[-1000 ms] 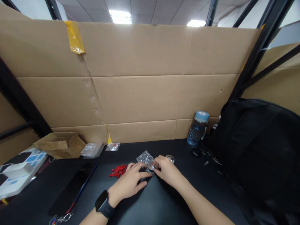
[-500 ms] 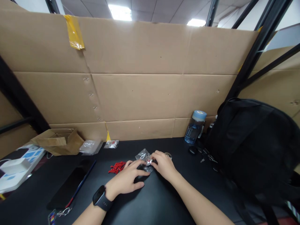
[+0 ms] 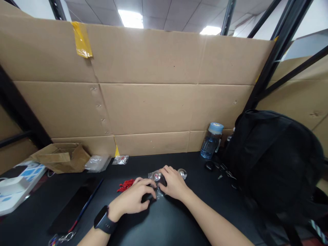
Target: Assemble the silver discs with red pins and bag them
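Note:
My left hand (image 3: pixel 133 199), with a black watch on its wrist, rests on the black desk and its fingers curl over a small dark object and the edge of a clear plastic bag (image 3: pixel 155 177). My right hand (image 3: pixel 172 181) is closed on the same bag, which holds a small silvery and red piece. A pile of small red pieces (image 3: pixel 125 185) lies just left of my left hand. A round shiny metal piece (image 3: pixel 182 173) sits on the desk just right of my right hand.
A cardboard wall stands behind the desk. A blue-capped water bottle (image 3: pixel 211 140) and a black backpack (image 3: pixel 274 157) are at the right. At the left lie a torn cardboard box (image 3: pixel 61 157), clear bags (image 3: pixel 97 163), a black phone (image 3: pixel 74 208), a pen and keys.
Both hands drew the plastic bag slightly nearer and closed more tightly over it; the bag is now mostly covered. The camera shifted a little.

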